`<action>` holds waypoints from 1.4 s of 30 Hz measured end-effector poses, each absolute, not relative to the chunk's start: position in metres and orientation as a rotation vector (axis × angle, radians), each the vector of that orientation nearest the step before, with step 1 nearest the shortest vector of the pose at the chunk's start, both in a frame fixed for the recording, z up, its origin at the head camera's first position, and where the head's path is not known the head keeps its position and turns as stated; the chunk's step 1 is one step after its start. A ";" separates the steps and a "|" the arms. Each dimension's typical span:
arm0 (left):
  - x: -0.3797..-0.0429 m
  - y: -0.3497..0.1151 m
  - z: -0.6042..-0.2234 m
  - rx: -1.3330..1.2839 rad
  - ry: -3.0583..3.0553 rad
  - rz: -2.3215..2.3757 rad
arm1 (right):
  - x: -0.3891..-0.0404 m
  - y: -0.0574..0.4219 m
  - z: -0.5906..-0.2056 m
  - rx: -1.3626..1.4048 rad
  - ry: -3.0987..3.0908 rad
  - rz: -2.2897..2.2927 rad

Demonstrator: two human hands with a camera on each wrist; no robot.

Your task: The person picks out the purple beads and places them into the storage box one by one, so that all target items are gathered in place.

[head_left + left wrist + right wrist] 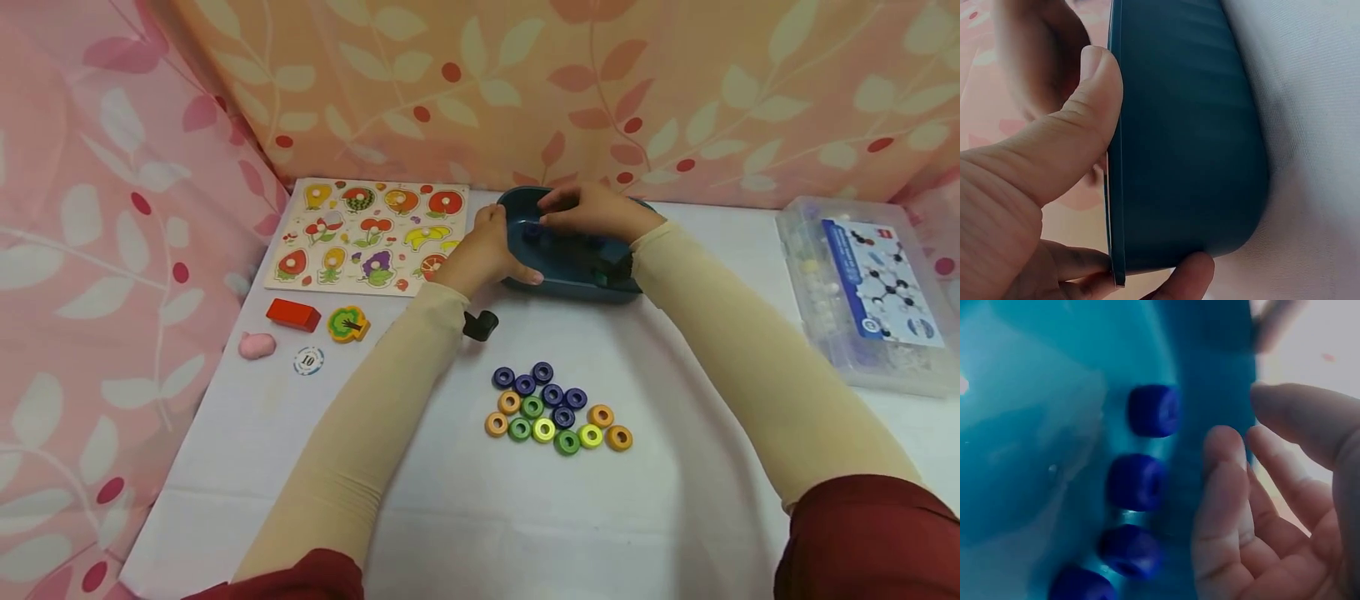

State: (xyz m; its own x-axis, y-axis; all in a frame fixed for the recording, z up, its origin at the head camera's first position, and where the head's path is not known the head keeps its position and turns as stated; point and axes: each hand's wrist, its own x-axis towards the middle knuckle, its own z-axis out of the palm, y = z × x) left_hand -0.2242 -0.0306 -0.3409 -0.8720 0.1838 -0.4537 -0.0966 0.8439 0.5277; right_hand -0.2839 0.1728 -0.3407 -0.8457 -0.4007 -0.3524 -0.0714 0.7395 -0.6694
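The left hand [491,250] grips the left end of a dark teal plastic tub [570,291]. In the left wrist view its thumb [1100,78] lies along the rim and other fingers curl at the end wall. Over the tub's inside is the right hand [596,215], fingers loosely bent, with nothing visible between them. Several dark blue rings [1154,411] lie in the tub, close to the right hand's fingertips in the right wrist view. In front of the tub, several rings in dark blue [525,385], orange [619,438], green [567,442] and yellow [543,430] lie grouped.
A fruit puzzle board [390,237] lies at the back left. Near it are a red block [293,314], a tree piece [348,324], a pink pig figure [257,345] and a round chip [308,361]. A clear plastic case [862,292] stands right. Patterned cloth [525,92] hangs behind.
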 end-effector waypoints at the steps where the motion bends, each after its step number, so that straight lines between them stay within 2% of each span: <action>1: -0.224 -0.030 -0.342 0.064 2.519 0.758 | -0.276 0.176 -0.336 -0.365 2.474 -0.939; 4: -0.225 -0.030 -0.344 0.064 2.518 0.774 | -0.247 0.187 -0.325 -0.428 2.531 -1.014; 9: -0.228 -0.030 -0.345 0.074 2.522 0.823 | -0.176 0.202 -0.324 -0.542 2.580 -0.998; 14: -0.229 -0.029 -0.345 0.074 2.529 0.819 | -0.114 0.209 -0.352 -0.675 2.462 -0.916; 18: -0.229 -0.029 -0.344 0.071 2.525 0.850 | -0.087 0.209 -0.375 -0.674 2.348 -0.916; 26: -0.225 -0.029 -0.343 0.082 2.524 0.861 | -0.081 0.210 -0.395 -0.668 2.322 -0.928; 38: -0.226 -0.030 -0.343 0.056 2.523 0.850 | -0.091 0.214 -0.399 -0.671 2.287 -0.950; 42: -0.226 -0.030 -0.343 0.067 2.521 0.843 | -0.101 0.214 -0.385 -0.690 2.297 -0.958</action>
